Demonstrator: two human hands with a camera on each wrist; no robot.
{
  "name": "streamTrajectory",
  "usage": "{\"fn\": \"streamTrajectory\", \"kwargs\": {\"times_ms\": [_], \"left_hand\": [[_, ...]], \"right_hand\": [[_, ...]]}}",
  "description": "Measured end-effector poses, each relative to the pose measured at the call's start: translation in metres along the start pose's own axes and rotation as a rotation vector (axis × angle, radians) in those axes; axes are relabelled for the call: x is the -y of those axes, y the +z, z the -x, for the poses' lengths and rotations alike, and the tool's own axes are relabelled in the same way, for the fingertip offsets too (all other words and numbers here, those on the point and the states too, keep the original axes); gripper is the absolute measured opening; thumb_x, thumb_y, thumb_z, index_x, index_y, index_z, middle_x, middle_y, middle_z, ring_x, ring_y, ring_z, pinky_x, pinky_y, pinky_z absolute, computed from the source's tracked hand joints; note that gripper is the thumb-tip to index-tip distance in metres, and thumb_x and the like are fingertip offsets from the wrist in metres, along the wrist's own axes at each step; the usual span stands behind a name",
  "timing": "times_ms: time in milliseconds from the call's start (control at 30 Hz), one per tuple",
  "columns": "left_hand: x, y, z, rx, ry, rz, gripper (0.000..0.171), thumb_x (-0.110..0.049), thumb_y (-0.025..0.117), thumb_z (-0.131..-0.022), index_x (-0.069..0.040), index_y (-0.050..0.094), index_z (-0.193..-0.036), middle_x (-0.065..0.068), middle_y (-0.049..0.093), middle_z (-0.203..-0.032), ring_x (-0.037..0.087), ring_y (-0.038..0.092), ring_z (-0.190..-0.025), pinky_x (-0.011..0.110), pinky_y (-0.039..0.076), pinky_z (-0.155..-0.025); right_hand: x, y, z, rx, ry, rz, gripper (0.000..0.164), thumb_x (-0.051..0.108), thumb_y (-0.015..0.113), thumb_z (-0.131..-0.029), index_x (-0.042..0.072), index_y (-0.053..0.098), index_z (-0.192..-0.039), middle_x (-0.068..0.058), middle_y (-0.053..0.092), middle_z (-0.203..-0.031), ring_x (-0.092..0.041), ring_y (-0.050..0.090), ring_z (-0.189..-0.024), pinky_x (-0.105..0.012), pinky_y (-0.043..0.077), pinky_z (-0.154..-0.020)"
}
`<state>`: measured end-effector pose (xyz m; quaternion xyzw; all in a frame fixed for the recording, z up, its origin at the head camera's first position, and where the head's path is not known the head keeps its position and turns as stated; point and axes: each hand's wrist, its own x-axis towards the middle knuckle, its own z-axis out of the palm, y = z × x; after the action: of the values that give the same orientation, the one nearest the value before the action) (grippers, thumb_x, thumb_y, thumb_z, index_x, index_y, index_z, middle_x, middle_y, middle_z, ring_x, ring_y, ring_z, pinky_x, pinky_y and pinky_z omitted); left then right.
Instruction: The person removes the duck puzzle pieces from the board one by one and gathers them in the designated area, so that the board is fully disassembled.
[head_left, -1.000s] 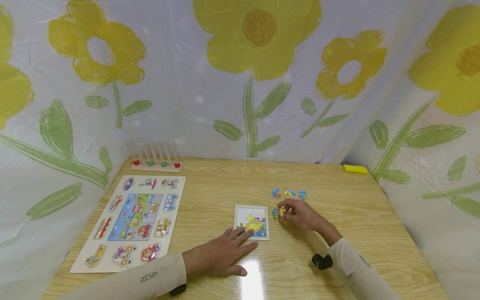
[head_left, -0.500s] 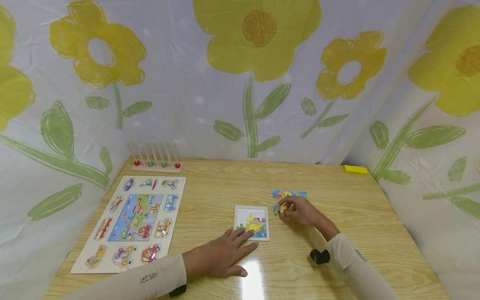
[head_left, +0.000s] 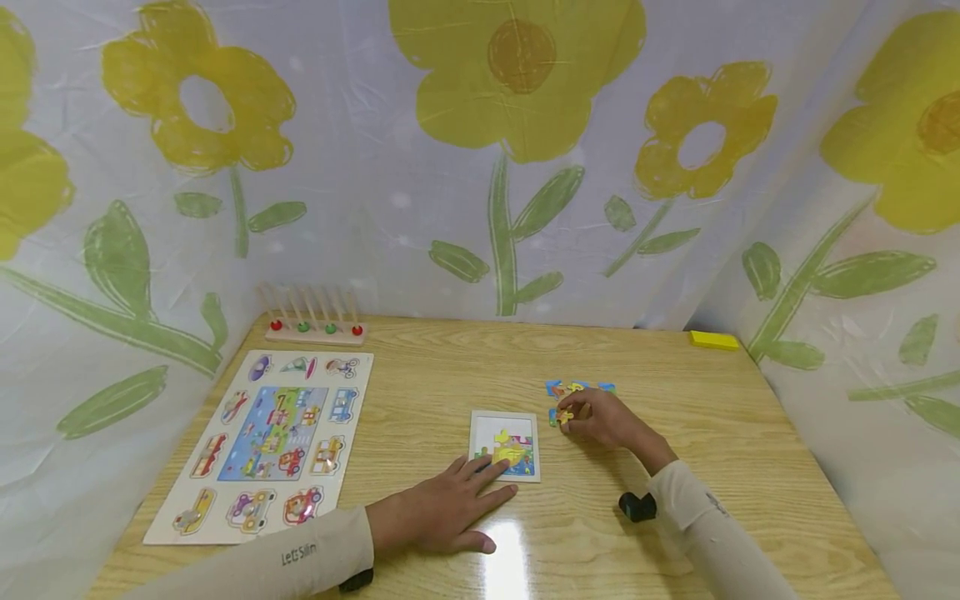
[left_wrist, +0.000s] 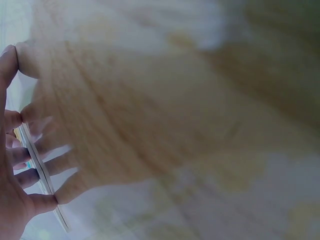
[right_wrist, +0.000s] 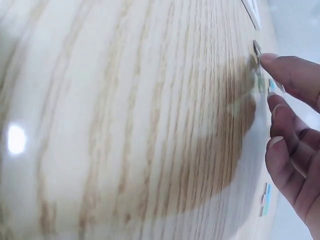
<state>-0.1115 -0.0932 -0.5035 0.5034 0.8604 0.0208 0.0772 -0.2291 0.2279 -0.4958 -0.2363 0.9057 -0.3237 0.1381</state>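
Observation:
In the head view, my left hand (head_left: 453,507) lies flat with its fingers spread, fingertips over the lower left corner of a small jigsaw tray (head_left: 474,437). Yellow and multicoloured pieces fill the tray's lower right part, and its white base shows above them. The left wrist view shows the fingers along the edge of the tray (left_wrist: 44,180). To the tray's right, my right hand (head_left: 606,418) pinches a blue and orange jigsaw piece (head_left: 553,417) between thumb and fingers, low over the table. That piece (right_wrist: 256,47) appears edge-on at the thumb tip in the right wrist view.
Several loose jigsaw pieces (head_left: 555,388) lie in a row just beyond my right hand, partly covered by it. A large vehicle peg puzzle (head_left: 349,442) takes up the table's left side. Behind it stands a wooden peg rack (head_left: 315,335). A yellow block (head_left: 714,340) sits at the far right corner.
My right hand has shifted slightly away from me, and the jigsaw piece in its fingers has turned a little to lie straighter. The left hand keeps its place on the tray.

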Motion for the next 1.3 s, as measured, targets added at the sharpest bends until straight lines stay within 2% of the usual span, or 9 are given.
{"fn": "streamTrajectory", "kwargs": {"times_ms": [333,567,800,1000,1300], "left_hand": [[0.0010,0.0017,-0.0015,-0.002,0.002,-0.015,0.072,-0.061,0.034,-0.103,-0.019,0.027,-0.160,0.015,0.024,-0.166,0.038,0.029,-0.150,0.057,0.036,-0.113],[0.0008,0.0005,-0.0012,0.014,-0.006,-0.001,0.072,-0.062,0.033,-0.103,-0.019,0.026,-0.161,0.015,0.023,-0.166,0.037,0.027,-0.151,0.057,0.035,-0.114],[0.0003,0.0009,-0.0008,0.014,-0.007,-0.001,0.072,-0.062,0.034,-0.103,-0.019,0.026,-0.161,0.015,0.023,-0.166,0.037,0.028,-0.151,0.057,0.036,-0.114],[0.0002,0.0013,-0.0008,0.005,-0.005,-0.005,0.072,-0.061,0.035,-0.103,-0.018,0.027,-0.160,0.015,0.024,-0.166,0.038,0.029,-0.150,0.057,0.036,-0.114],[-0.0002,0.0001,-0.0008,0.028,-0.015,0.028,0.073,-0.061,0.034,-0.103,-0.019,0.025,-0.161,0.015,0.021,-0.167,0.038,0.026,-0.151,0.058,0.034,-0.114]], "right_hand": [[-0.0028,-0.0016,-0.0042,0.016,-0.019,0.017,0.025,0.015,0.077,-0.090,0.007,0.074,-0.113,-0.007,0.070,-0.103,-0.022,0.064,-0.096,-0.037,0.053,-0.081],[-0.0055,-0.0034,-0.0074,0.029,-0.043,0.057,0.027,0.016,0.076,-0.090,0.006,0.073,-0.116,-0.007,0.070,-0.104,-0.023,0.062,-0.096,-0.039,0.054,-0.082],[-0.0039,-0.0054,-0.0081,0.046,-0.010,0.041,0.028,0.016,0.075,-0.091,0.006,0.073,-0.117,-0.008,0.069,-0.106,-0.023,0.062,-0.099,-0.042,0.054,-0.084],[-0.0042,-0.0054,-0.0090,0.054,-0.023,0.039,0.029,0.015,0.075,-0.091,0.005,0.072,-0.118,-0.009,0.070,-0.108,-0.025,0.063,-0.099,-0.043,0.054,-0.085],[-0.0049,-0.0050,-0.0094,0.054,-0.028,0.044,0.029,0.014,0.076,-0.091,0.005,0.072,-0.117,-0.011,0.070,-0.110,-0.028,0.064,-0.102,-0.046,0.055,-0.087]]}}
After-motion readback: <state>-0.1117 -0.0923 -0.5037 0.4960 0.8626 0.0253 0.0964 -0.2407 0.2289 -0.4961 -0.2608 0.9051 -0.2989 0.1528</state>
